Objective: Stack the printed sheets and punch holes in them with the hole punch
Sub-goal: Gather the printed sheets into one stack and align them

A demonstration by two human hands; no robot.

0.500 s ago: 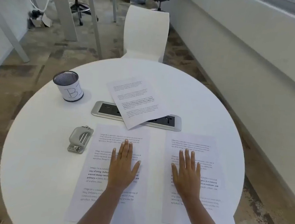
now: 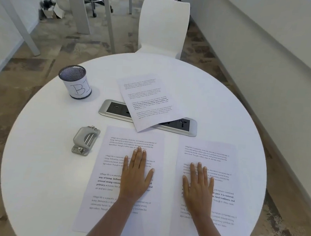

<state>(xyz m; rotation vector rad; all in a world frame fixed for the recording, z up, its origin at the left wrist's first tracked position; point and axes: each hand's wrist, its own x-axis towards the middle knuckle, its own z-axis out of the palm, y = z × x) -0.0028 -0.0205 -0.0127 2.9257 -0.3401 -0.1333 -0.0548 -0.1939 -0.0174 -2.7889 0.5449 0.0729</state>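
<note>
The left hand [image 2: 135,174] lies flat, fingers straight, on a printed sheet [image 2: 107,185] near the front edge of the round white table [image 2: 41,183]. The right hand [image 2: 198,185] lies flat the same way on a second sheet [image 2: 226,180] just beside the first, apart from it. Left of the first sheet, close to its top corner, sits the grey hole punch [image 2: 85,140]. A third sheet [image 2: 146,102] lies tilted at the table's middle, partly covering a socket panel [image 2: 114,109]. A mesh cup [image 2: 75,81] stands toward the far left edge. A white chair [image 2: 163,24] stands behind the table.
</note>
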